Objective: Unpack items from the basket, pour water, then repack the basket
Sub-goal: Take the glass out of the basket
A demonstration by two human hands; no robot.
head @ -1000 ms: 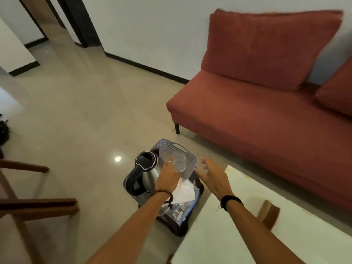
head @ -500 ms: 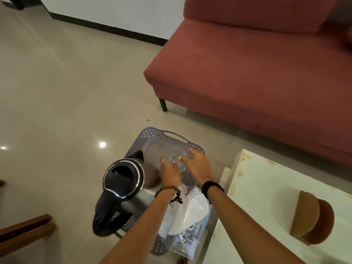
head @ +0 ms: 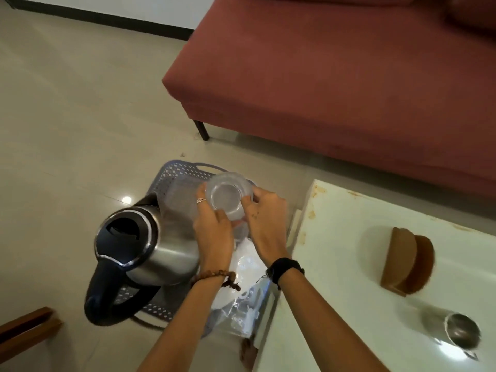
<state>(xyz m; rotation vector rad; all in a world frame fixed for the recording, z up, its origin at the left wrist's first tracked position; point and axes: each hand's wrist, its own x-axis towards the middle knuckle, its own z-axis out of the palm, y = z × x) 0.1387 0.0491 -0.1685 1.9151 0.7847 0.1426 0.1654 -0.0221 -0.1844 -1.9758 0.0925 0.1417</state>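
Both hands hold a clear glass cup (head: 228, 198) above the grey perforated basket (head: 178, 171) on the floor. The left hand (head: 213, 228) curls its fingers round the cup's 9 o'clock side; the right hand (head: 264, 220) grips the 3 o'clock side. A steel kettle (head: 145, 244) with a black lid and handle stands in the basket at the cup's 8 o'clock. Clear plastic bags (head: 243, 285) lie in the basket beneath the wrists. At 3 o'clock, the white desk (head: 349, 277) carries a brown wooden holder (head: 406, 268) and a metal cup (head: 460, 334).
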